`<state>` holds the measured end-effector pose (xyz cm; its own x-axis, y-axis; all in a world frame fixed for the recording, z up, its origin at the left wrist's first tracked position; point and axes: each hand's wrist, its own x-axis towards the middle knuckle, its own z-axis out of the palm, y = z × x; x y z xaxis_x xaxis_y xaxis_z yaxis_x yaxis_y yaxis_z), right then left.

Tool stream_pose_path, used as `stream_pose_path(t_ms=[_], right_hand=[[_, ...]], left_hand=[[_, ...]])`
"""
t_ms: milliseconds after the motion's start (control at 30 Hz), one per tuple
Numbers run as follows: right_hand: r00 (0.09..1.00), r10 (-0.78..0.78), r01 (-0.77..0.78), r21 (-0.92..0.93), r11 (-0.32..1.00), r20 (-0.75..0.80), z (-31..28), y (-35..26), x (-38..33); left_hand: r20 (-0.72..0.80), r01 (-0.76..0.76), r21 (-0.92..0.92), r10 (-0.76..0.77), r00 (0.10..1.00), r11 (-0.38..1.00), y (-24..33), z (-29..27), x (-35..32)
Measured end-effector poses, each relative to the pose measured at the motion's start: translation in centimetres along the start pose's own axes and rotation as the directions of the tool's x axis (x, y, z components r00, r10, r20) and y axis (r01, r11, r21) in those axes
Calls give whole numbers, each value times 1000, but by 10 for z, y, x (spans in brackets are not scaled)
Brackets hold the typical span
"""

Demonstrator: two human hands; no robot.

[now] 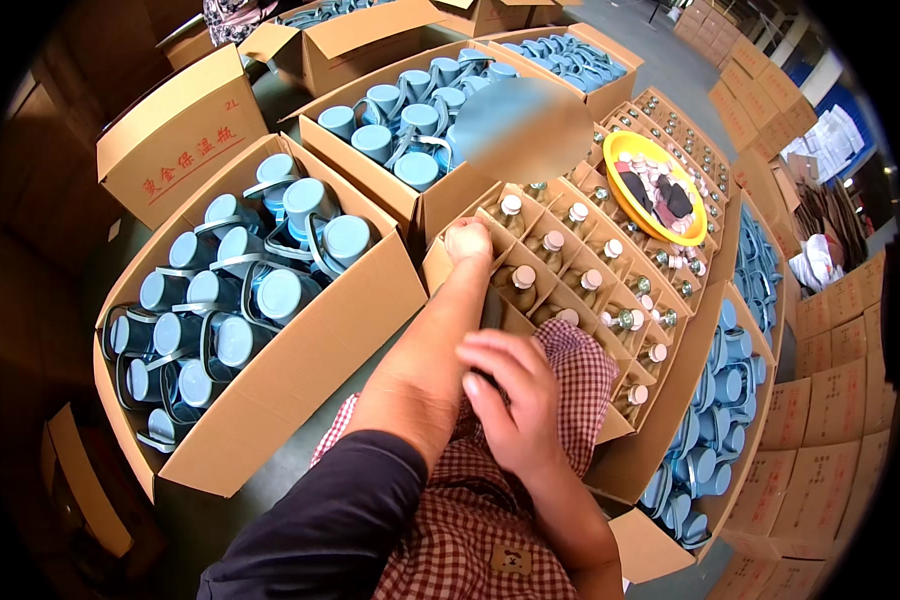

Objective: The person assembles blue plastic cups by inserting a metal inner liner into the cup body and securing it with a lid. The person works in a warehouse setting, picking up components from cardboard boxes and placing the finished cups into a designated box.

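My left arm, in a dark sleeve, reaches forward to a divided cardboard box [530,322]. My left hand [468,240] is closed at this box's left edge. In its compartments stand glass bottles [577,287], several with pale pink or white stoppers [553,240]. My right hand [510,390] hovers over my checked apron [470,510], its fingertips at my left forearm. Its thumb and fingers are apart, and nothing shows between them. Beyond the near bottles, a yellow basin [610,160] sits on the boxes, holding pale stoppers and dark pieces.
To the left, an open carton [300,385] holds blue lidded flasks [280,295] with handles. Another such carton [425,205] stands ahead, beside a blurred patch. More blue flasks [705,465] fill a carton at right. Stacked closed cartons [810,470] line the far right.
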<state>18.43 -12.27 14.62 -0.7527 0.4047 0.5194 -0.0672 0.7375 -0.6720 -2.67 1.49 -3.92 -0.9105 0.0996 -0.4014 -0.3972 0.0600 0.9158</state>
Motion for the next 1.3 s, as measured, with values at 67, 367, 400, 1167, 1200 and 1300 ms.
stream_pose_path(t_ms=[67, 367, 400, 1167, 1200, 1300], right_hand=[[998, 11, -11, -9, 1000, 55, 16, 4, -4], [977, 3, -60, 260, 964, 214, -6, -18, -18], [987, -25, -9, 213, 977, 157, -6, -17, -12], [989, -35, 22, 93, 995, 146, 7, -38, -3], [987, -16, -10, 162, 987, 161, 4, -39, -9], [983, -7, -27, 189, 982, 181, 6, -35, -13]], left_hand=[[13, -34, 16, 34, 999, 999, 6, -4, -11], [73, 35, -52, -32, 997, 998, 3, -8, 0], [74, 52, -47, -48, 996, 998, -1, -7, 4], [161, -117, 256, 77, 984, 960, 19, -9, -30], [186, -122, 235, 79, 979, 964, 21, -5, -33], [141, -82, 243, 48, 989, 966, 11, -14, -15]])
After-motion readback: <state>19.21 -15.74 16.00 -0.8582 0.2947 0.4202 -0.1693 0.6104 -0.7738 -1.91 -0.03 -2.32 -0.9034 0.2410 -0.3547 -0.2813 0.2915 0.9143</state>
